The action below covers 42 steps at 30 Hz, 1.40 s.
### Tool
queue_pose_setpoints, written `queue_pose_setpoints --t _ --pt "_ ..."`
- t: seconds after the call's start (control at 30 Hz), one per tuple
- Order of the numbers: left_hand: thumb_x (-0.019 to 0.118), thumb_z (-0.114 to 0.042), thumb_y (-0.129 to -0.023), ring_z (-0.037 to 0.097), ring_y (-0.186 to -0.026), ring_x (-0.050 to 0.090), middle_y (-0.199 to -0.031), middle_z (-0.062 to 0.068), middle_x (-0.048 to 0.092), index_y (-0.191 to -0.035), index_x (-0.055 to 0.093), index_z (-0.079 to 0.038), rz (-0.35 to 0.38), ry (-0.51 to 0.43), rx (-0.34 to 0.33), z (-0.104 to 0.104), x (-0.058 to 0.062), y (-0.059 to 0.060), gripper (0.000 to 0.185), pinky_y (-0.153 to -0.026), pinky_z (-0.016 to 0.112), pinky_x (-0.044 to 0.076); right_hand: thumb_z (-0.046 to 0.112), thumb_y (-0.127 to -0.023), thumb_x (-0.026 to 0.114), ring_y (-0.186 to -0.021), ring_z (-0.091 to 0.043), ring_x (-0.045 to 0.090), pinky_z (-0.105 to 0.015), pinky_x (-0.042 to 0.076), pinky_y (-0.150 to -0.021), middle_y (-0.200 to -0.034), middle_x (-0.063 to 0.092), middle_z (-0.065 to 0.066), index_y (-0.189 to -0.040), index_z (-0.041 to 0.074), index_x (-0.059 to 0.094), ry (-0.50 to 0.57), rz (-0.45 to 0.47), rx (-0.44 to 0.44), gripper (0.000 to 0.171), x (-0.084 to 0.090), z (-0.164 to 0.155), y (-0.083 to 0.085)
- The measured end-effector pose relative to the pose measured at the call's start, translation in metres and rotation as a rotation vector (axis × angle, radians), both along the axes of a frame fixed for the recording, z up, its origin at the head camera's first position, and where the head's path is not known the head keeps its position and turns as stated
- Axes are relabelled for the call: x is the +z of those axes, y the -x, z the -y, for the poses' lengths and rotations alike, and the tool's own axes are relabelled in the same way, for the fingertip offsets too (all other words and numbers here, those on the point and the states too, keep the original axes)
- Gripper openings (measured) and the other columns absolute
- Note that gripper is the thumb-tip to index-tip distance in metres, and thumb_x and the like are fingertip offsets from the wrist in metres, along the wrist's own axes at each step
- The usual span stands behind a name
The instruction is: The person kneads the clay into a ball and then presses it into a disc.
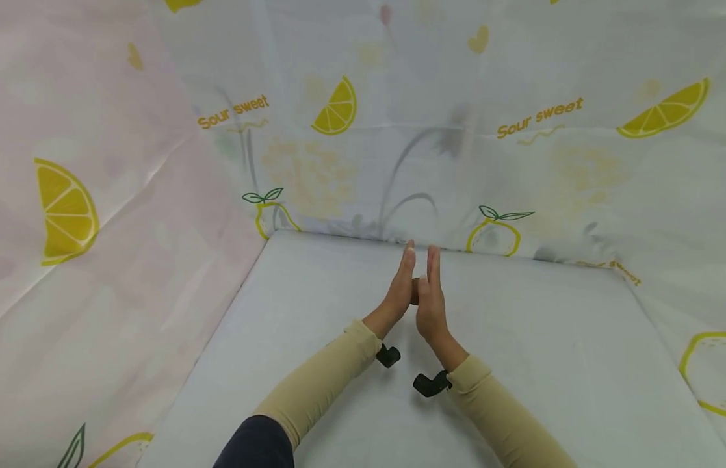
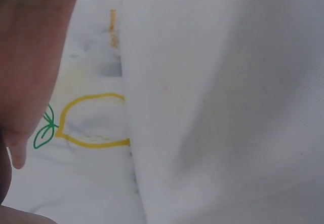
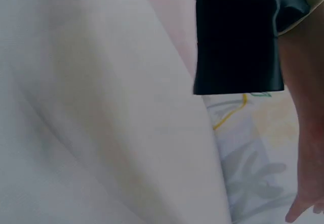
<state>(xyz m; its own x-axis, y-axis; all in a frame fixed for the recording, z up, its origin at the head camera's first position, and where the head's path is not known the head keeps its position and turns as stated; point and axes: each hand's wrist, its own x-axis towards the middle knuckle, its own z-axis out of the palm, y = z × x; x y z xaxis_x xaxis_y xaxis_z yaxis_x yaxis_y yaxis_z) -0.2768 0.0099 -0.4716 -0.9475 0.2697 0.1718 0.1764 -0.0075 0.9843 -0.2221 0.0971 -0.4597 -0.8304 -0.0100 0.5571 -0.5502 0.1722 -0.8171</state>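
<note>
In the head view my left hand (image 1: 400, 286) and right hand (image 1: 431, 305) stand upright above the white surface, palms facing. Their fingers are straight and point towards the back wall. A small brown patch (image 1: 414, 292) shows between the palms; whether it is a thing or part of a hand, I cannot tell. A gap runs between the fingertips. Part of a hand (image 2: 30, 57) fills the left edge of the left wrist view. In the right wrist view a hand (image 3: 311, 153) hangs at the right edge, beside a black wrist camera (image 3: 238, 46).
The white table surface (image 1: 316, 286) spreads beneath both arms. Cloth with lemon prints (image 1: 339, 175) rises behind and at the sides. Black wrist cameras sit at the left wrist (image 1: 388, 355) and the right wrist (image 1: 431, 384).
</note>
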Motion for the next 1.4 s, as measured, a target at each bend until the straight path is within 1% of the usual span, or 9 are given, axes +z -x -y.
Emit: queue_pose_setpoints --t 0.13,0.27,0.5,0.73,1.0,1.2,1.3,1.37,1.4 --pt "0.014 -0.053 -0.109 0.012 -0.155 0.003 -0.171 -0.001 0.006 -0.165 0.009 -0.013 0.022 0.001 -0.008 0.002 -0.006 0.001 0.069 -0.125 0.042 0.005 -0.001 -0.102 0.029 -0.153 -0.042 0.012 -0.025 0.012 -0.122 -0.165 0.013 -0.030 -0.157 -0.014 0.005 -0.018 -0.069 -0.012 0.061 0.007 0.002 0.001" --pt "0.012 -0.055 -0.109 0.016 -0.155 0.004 -0.171 0.002 0.007 -0.165 0.010 -0.011 0.038 -0.010 -0.043 0.002 -0.011 -0.001 0.071 -0.125 0.045 0.007 0.000 -0.102 0.029 -0.154 -0.040 0.012 -0.030 0.011 -0.123 -0.166 0.014 -0.026 -0.157 -0.013 0.004 -0.020 -0.071 -0.013 0.062 0.016 0.000 0.004" --pt "0.010 -0.054 -0.109 0.015 -0.155 0.004 -0.170 0.000 0.008 -0.165 0.008 -0.011 0.010 0.004 -0.095 -0.002 -0.015 -0.009 0.070 -0.125 0.046 0.006 0.003 -0.105 0.025 -0.156 -0.031 0.003 -0.046 0.004 -0.124 -0.168 0.008 -0.021 -0.158 -0.010 -0.002 0.050 0.000 0.036 0.061 0.024 -0.014 0.019" --pt "0.010 -0.056 -0.108 0.011 -0.155 0.002 -0.170 -0.006 0.005 -0.165 0.006 -0.016 0.008 -0.014 -0.144 -0.007 -0.008 -0.016 0.070 -0.125 0.047 0.005 0.012 -0.109 0.024 -0.156 -0.026 0.000 -0.044 0.001 -0.125 -0.169 0.006 -0.017 -0.160 -0.005 -0.002 0.161 0.127 0.074 0.060 0.011 -0.031 0.036" --pt "0.014 -0.055 -0.108 0.013 -0.155 0.002 -0.170 -0.003 0.006 -0.165 0.008 -0.015 -0.023 -0.086 -0.064 -0.006 0.006 -0.011 0.069 -0.125 0.046 0.004 0.012 -0.110 0.019 -0.156 -0.028 0.001 -0.046 0.001 -0.125 -0.169 0.003 -0.018 -0.160 -0.006 -0.002 0.098 0.176 0.100 0.057 -0.002 -0.028 0.027" --pt "0.017 -0.053 -0.109 0.014 -0.155 0.005 -0.170 -0.004 0.009 -0.165 0.012 -0.018 0.013 -0.082 0.038 -0.007 0.004 -0.001 0.066 -0.125 0.047 0.007 0.007 -0.110 0.020 -0.156 -0.029 0.005 -0.048 0.006 -0.124 -0.169 0.005 -0.018 -0.160 -0.005 0.002 0.031 0.119 0.071 0.055 -0.022 -0.016 0.023" --pt "0.018 -0.055 -0.109 0.014 -0.155 0.005 -0.170 -0.004 0.008 -0.165 0.011 -0.019 0.033 -0.085 0.051 -0.008 0.001 0.002 0.068 -0.124 0.048 0.007 0.009 -0.111 0.021 -0.153 -0.025 0.015 -0.039 0.011 -0.124 -0.170 0.006 -0.013 -0.163 0.003 0.005 0.016 0.092 0.034 0.055 -0.035 -0.012 0.027" --pt "0.018 -0.057 -0.108 0.014 -0.155 0.005 -0.170 -0.004 0.008 -0.165 0.011 -0.018 0.042 -0.089 0.048 -0.009 0.000 0.003 0.069 -0.124 0.048 0.008 0.012 -0.112 0.023 -0.136 -0.022 0.042 -0.030 0.023 -0.119 -0.170 0.009 -0.009 -0.164 0.008 0.008 0.019 0.076 0.014 0.055 -0.038 -0.010 0.027" --pt "0.018 -0.057 -0.108 0.014 -0.155 0.006 -0.170 -0.004 0.007 -0.165 0.010 -0.018 0.045 -0.091 0.045 -0.009 -0.001 0.003 0.070 -0.124 0.048 0.008 0.013 -0.112 0.023 -0.123 -0.020 0.049 -0.025 0.027 -0.114 -0.170 0.010 -0.007 -0.164 0.010 0.009 0.025 0.070 0.007 0.054 -0.039 -0.010 0.026"
